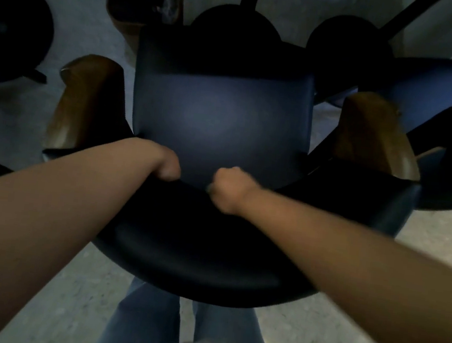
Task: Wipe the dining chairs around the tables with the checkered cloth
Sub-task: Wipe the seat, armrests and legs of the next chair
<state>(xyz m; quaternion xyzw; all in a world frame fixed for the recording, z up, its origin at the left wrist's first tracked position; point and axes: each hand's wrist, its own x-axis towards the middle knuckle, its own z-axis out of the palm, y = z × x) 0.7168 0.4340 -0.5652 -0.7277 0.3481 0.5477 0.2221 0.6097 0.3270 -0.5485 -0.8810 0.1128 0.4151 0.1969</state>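
The chair (pixel 220 119) stands directly beyond both hands, its curved dark backrest (pixel 196 239) nearest the body and its blue padded seat just past the knuckles. The top edge of the backrest is gripped by the left hand (pixel 167 165), whose fingers are curled over and down onto the inner side. The right hand (pixel 227 188) is clenched just beside it on the same edge; a greyish blur shows at its knuckles, but whether that is the cloth cannot be told — no checkered cloth is clearly seen anywhere. The upholstery looks smooth and faintly glossy, like vinyl or leather, so it is judged to be slick under a cloth and somewhat yielding where padded. The backrest shell is judged stiff, and the wooden armrests (pixel 85 102) to either side of the hands are judged hard. The chair as a whole is likely moderately heavy yet easily slid on the pale floor (pixel 312 338). The backrest rim between and outside the fingers is judged the soundest hold — firm, rounded and near the body — while the armrests would serve for turning it. Other dark chairs (pixel 9 27) stand well beyond the fingertips.
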